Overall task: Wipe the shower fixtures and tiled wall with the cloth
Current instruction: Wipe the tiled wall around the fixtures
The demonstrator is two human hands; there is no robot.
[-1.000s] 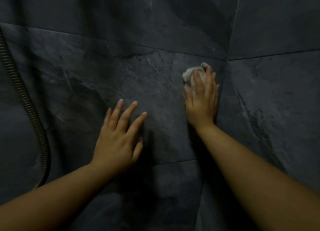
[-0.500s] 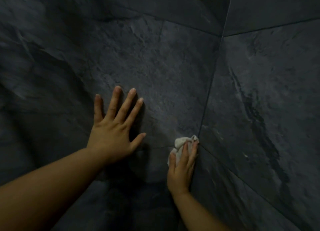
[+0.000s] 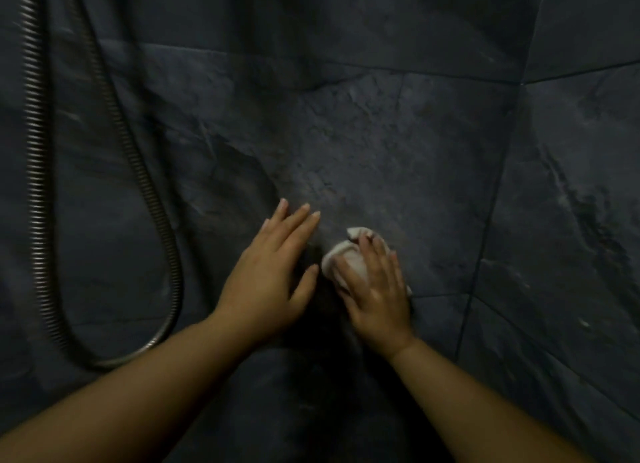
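The chief risk was judged to lie with the cloth (image 3: 341, 260). It was bunched into a small wad and only pressed against the tiled wall (image 3: 381, 133), not gripped, so it could be dropped if the pressure were eased in mid-stroke, and strips of tile could be left unwiped between passes. The corner joint (image 3: 485, 237) to the right could be missed, since a flat palm is not easily worked into it. A slip of the bracing hand on wet tile was also thought possible, though wetness could not be confirmed in the dim light. The shower hose (image 3: 38, 185), hung in a loop well to the left, could be snagged by a forearm if the wiping were carried that way. The right hand (image 3: 377, 289) was laid over the cloth with its fingers nearly straight and slightly spread. The wad was pressed to the wall beneath them, and white folds were seen past the fingertips and beside the thumb. The left hand (image 3: 273, 275) was spread flat with nothing held. It was seemingly rested on the wall just beside the cloth, which, as far as could be told, was not touched by it.
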